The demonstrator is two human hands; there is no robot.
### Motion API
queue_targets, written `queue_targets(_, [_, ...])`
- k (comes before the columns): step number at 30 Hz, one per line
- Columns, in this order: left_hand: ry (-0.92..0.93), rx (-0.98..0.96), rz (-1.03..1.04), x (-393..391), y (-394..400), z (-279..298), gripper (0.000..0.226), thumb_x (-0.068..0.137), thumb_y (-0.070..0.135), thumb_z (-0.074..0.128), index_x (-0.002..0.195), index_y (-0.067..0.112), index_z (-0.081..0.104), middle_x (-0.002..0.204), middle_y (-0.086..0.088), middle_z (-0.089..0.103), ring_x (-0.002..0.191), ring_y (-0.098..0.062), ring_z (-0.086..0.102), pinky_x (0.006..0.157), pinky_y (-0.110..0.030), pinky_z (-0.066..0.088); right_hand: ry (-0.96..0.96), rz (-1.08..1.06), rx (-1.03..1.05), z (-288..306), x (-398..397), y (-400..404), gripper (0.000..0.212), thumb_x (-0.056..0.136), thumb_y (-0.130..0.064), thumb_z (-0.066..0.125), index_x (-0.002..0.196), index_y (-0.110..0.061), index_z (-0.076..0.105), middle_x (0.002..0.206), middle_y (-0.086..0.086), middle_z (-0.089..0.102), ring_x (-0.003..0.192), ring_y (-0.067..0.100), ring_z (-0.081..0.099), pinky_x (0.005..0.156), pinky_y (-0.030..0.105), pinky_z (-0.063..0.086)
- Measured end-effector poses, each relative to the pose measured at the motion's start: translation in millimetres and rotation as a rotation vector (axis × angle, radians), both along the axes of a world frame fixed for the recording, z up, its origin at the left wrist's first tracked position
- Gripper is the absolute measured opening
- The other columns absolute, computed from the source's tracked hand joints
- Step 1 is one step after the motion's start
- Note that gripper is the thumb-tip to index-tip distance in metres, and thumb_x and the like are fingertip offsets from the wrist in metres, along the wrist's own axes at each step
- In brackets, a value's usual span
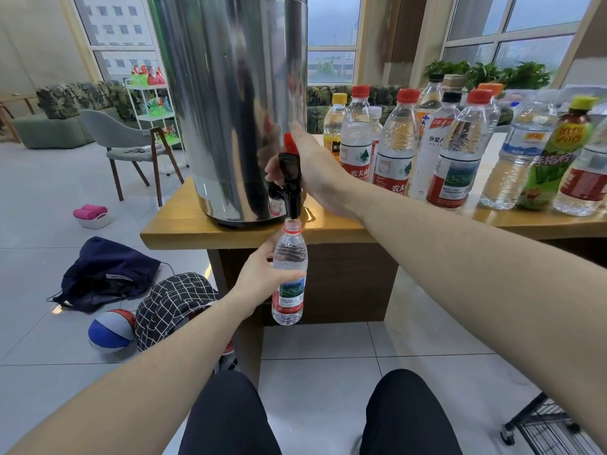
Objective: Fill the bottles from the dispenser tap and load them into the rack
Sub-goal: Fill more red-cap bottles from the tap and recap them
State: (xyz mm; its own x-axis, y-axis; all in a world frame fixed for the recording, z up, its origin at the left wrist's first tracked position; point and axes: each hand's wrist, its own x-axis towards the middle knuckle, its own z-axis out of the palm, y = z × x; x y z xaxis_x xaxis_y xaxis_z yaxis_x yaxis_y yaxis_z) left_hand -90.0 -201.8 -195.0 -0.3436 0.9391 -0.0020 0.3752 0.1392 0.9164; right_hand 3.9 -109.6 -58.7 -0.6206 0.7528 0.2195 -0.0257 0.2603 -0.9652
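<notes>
Head view, left hand (262,274): fingers curled round the middle of a small clear water bottle (289,277), holding it upright, uncapped mouth just under the spout.
Tap (290,182): black, red lever on top, low on the front of the steel dispenser (230,103).
Right hand (305,165): at the tap, fingers wrapped behind it; grip on the lever partly hidden.
Table (184,224): wooden; dispenser stands at its corner.
Bottle row (460,149): many capped bottles standing on the table right of the dispenser.
Wire rack (551,428): black, on the floor, lower right.
Floor, left: dark bag (108,274), ball (110,330).
</notes>
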Motion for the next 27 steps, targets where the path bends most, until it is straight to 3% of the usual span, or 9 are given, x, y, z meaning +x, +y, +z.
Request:
queue_targets(4, [-0.028,0.013,0.003,3.9,-1.7,-3.6,0.077,0.081,0.017,0.082,0.146,0.028,0.043,0.140,0.001,0.056,0.127,-0.021,0.055,0.102,-0.040,0.046,-0.069,-0.103,0.046,-9.2,12.9,5.6,0.064,0.101,-0.062,0.022,0.147,-0.019,0.034,0.142,0.007,0.052,0.130,0.021,0.048,0.115,0.046,0.030])
queue_targets(7, [-0.058,0.028,-0.001,6.5,-4.1,-6.5,0.083,0.080,0.015,0.083,0.149,0.030,0.039,0.136,0.005,0.058,0.127,-0.021,0.055,0.102,-0.039,0.046,-0.076,-0.198,0.125,-16.8,30.7,9.6,0.052,0.104,-0.056,0.023,0.132,-0.017,0.043,0.119,-0.002,0.054,0.119,0.019,0.050,0.112,0.046,0.036])
queue_targets(9, [-0.073,0.034,-0.005,8.3,-6.2,-7.9,0.087,0.080,0.015,0.083,0.152,0.032,0.036,0.139,0.004,0.056,0.128,-0.021,0.055,0.104,-0.042,0.045,-0.117,-0.214,0.181,-22.5,44.3,7.4,0.042,0.105,-0.051,0.028,0.124,-0.017,0.044,0.109,-0.004,0.053,0.108,0.016,0.050,0.102,0.037,0.041])
queue_targets(12, [-0.078,0.031,-0.014,12.8,-9.4,-10.2,0.092,0.080,0.014,0.083,0.154,0.033,0.031,0.145,0.002,0.053,0.131,-0.022,0.053,0.106,-0.046,0.044,-0.322,-0.175,0.340,-35.8,62.6,3.8,0.040,0.104,-0.051,0.035,0.119,-0.017,0.049,0.111,0.003,0.060,0.096,0.012,0.054,0.076,0.022,0.040])
queue_targets(15, [-0.072,0.023,-0.018,18.0,-10.7,-12.1,0.092,0.079,0.014,0.083,0.154,0.029,0.032,0.147,0.001,0.051,0.134,-0.022,0.050,0.107,-0.045,0.043,-0.572,-0.093,0.512,-47.1,76.8,2.9,0.035,0.102,-0.052,0.039,0.117,-0.022,0.048,0.106,-0.001,0.060,0.095,0.013,0.056,0.072,0.018,0.041])
queue_targets(18, [-0.057,0.007,-0.049,22.5,-10.6,-12.1,0.091,0.078,0.014,0.084,0.153,0.028,0.034,0.147,0.000,0.052,0.134,-0.024,0.051,0.108,-0.048,0.044,-0.750,-0.008,0.586,-51.9,83.3,4.0,0.038,0.103,-0.048,0.041,0.129,-0.021,0.047,0.113,0.000,0.059,0.099,0.015,0.056,0.074,0.020,0.043])
queue_targets(21, [-0.054,0.002,-0.086,27.1,-10.4,-9.8,0.091,0.078,0.013,0.084,0.153,0.027,0.034,0.146,0.000,0.053,0.134,-0.023,0.051,0.107,-0.046,0.044,-0.829,0.032,0.657,-52.0,86.0,5.6,0.040,0.104,-0.044,0.040,0.136,-0.022,0.043,0.125,0.003,0.059,0.103,0.015,0.055,0.086,0.029,0.047])
queue_targets(24, [-0.047,0.007,-0.110,30.9,-9.4,-7.3,0.091,0.078,0.012,0.084,0.153,0.027,0.034,0.145,0.001,0.053,0.132,-0.023,0.052,0.105,-0.044,0.045,-0.916,0.074,0.756,-48.1,88.7,8.2,0.043,0.105,-0.045,0.038,0.142,-0.024,0.039,0.135,0.003,0.055,0.106,0.010,0.050,0.089,0.028,0.043])
queue_targets(27, [-0.028,0.012,-0.137,34.8,-7.5,-2.9,0.090,0.079,0.013,0.083,0.153,0.028,0.034,0.143,0.002,0.054,0.130,-0.021,0.053,0.104,-0.042,0.047,-1.006,0.101,0.862,-42.4,93.0,9.9,0.047,0.105,-0.049,0.034,0.146,-0.027,0.034,0.139,0.003,0.054,0.113,0.015,0.053,0.090,0.029,0.042])
